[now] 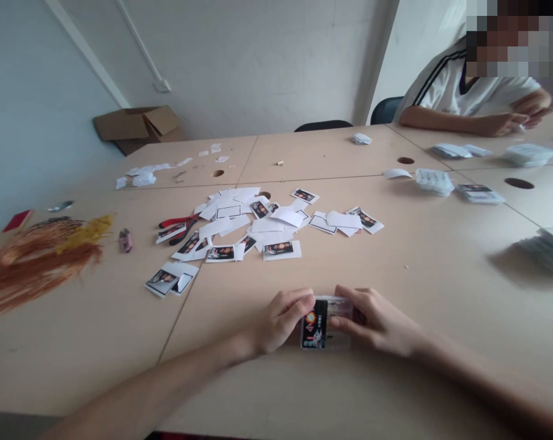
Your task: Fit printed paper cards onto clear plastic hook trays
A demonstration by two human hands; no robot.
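A: Left forearm [166, 373] and right forearm [478, 379] are closest to us, angled inward from the bottom corners. What's between their hands?

B: A clear plastic case [340, 337] with a black printed label [321, 324] on its left part, directly in front of the wearer. It's tipped up to face us; I can't tell whether its lower edge touches the tabletop [303, 397].

A: Which hand is nearer to it?

B: Neither; both are clamped on it. The left hand [280, 324] grips the left side, its thumb at the label's upper corner. The right hand [381, 321] pinches the other side, thumb on bare plastic beside the label, a finger at the top edge.

A: And its long axis?

B: Hard to say for the case, which looks nearly square. The label is clearer: its long side runs between the case's upper and lower edges, across the line joining the hands.

A: Further out?

B: Loose printed label sheets [269, 225] lie beyond, mostly toward the left hand's side, near red-handled pliers [181, 220]. A stack of clear cases [549, 252] sits well apart, off to the right.
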